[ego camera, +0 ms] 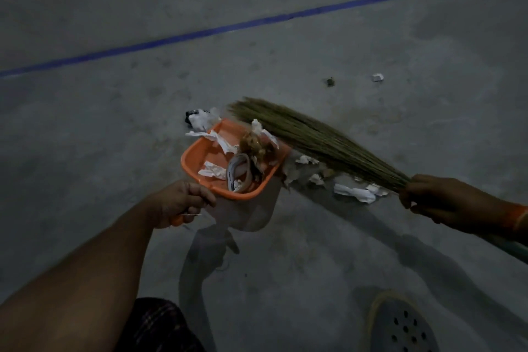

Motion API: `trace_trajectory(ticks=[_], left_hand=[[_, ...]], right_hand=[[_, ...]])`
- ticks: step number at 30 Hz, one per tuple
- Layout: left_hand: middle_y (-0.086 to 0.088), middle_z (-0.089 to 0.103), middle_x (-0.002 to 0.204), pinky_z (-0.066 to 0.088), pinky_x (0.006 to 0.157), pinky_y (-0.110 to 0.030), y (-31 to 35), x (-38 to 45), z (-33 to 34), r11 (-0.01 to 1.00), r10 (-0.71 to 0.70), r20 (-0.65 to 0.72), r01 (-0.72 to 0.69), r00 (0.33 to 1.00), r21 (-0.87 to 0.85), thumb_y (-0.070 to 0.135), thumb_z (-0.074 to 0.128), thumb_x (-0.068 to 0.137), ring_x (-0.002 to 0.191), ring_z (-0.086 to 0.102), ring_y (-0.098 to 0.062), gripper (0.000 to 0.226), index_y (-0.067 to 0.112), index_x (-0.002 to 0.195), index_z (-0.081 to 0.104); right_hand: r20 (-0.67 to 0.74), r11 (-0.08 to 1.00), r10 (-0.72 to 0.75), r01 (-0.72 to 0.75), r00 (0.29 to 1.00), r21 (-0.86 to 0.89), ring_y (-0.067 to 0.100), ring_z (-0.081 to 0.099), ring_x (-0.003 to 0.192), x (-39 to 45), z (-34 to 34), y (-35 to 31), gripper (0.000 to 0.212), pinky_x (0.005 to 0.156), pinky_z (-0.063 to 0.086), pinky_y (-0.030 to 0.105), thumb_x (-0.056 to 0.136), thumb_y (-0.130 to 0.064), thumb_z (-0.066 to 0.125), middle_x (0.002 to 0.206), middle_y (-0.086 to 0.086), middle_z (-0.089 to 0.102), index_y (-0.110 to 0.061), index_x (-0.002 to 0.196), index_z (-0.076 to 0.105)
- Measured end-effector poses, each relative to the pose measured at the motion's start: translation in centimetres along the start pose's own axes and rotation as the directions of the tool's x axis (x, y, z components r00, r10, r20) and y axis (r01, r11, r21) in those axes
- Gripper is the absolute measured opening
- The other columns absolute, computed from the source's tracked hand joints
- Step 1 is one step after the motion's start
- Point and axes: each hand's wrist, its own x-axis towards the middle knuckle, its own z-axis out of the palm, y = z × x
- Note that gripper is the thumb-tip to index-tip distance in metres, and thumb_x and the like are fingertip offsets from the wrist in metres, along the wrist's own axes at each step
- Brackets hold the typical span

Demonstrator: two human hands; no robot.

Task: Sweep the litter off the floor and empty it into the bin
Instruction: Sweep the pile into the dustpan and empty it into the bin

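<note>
A grey concrete floor (285,46), crossed by a blue painted line (228,28), was seen dimly lit. A grass broom (311,138) was gripped at its bound neck by the right hand (437,198), its bristles laid across the far edge of an orange dustpan (197,157). The dustpan, held low by its handle in the closed left hand (183,204), was loaded with torn paper, a roll of tape (239,172) and brown debris. More paper scraps (355,194) were scattered on the floor under the broom, beside the pan. A dark perforated sandal (403,326) was seen at the lower right. One small white scrap (377,77) was left well apart.
</note>
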Motion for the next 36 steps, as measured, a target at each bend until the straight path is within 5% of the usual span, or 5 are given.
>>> trace_trajectory(ticks=[6,13,24,32,36], left_hand=[[-0.012,0.045,0.080,0.030,0.038,-0.016,-3.0,-1.4,-3.6,0.997,0.036,0.005,-0.036,0.999,-0.069,-0.016,0.043,0.092,0.042,0.038,-0.008,0.040,0.004,0.082,0.076],[-0.006,0.042,0.062,0.022,0.043,-0.018,-6.3,-4.5,-7.1,0.991,0.016,-0.054,-0.023,0.998,-0.133,-0.010,0.053,0.085,0.043,0.033,-0.010,0.029,0.008,0.083,0.076],[-0.004,0.044,0.052,0.028,0.038,-0.017,-9.3,-6.0,-9.5,0.979,-0.040,-0.145,0.010,0.989,-0.204,-0.014,0.039,0.095,0.040,0.036,-0.008,0.038,0.002,0.085,0.072],[-0.009,0.047,0.063,0.028,0.040,-0.017,-8.3,-2.9,-9.1,0.980,-0.043,-0.167,0.009,0.985,-0.200,-0.012,0.041,0.094,0.045,0.039,-0.010,0.038,0.005,0.087,0.074],[-0.011,0.051,0.069,0.031,0.038,-0.016,-7.7,-1.9,-8.5,0.978,-0.031,-0.180,-0.007,0.983,-0.210,-0.015,0.039,0.093,0.042,0.040,-0.008,0.038,0.003,0.088,0.072]], right_hand=[[-0.003,0.995,0.016,-0.016,1.000,0.098,0.009,0.064,0.066,3.1,-1.4,-3.1,0.028,0.051,0.046,0.012,0.090,-0.007,0.066,0.096,-0.013,0.058,-0.034,0.095,0.062],[-0.036,0.984,0.017,-0.011,0.999,0.175,-0.007,0.062,0.076,10.1,-3.0,-7.1,0.028,0.056,0.045,0.007,0.090,-0.002,0.065,0.095,-0.031,0.060,-0.030,0.092,0.064],[0.045,0.996,0.042,-0.045,0.998,0.073,0.026,0.065,0.062,24.0,-4.4,-8.7,0.012,0.049,0.053,0.034,0.095,-0.012,0.060,0.094,0.001,0.068,-0.022,0.103,0.062],[0.242,0.983,-0.011,0.055,0.970,-0.176,0.022,0.064,0.060,27.1,-2.0,-8.4,0.015,0.043,0.044,0.013,0.095,-0.015,0.057,0.086,0.004,0.064,-0.030,0.094,0.058],[0.242,0.974,-0.089,0.135,0.966,-0.181,0.017,0.063,0.086,25.0,-0.5,-7.5,0.016,0.075,0.051,0.026,0.090,-0.016,0.065,0.103,-0.003,0.063,-0.028,0.100,0.064]])
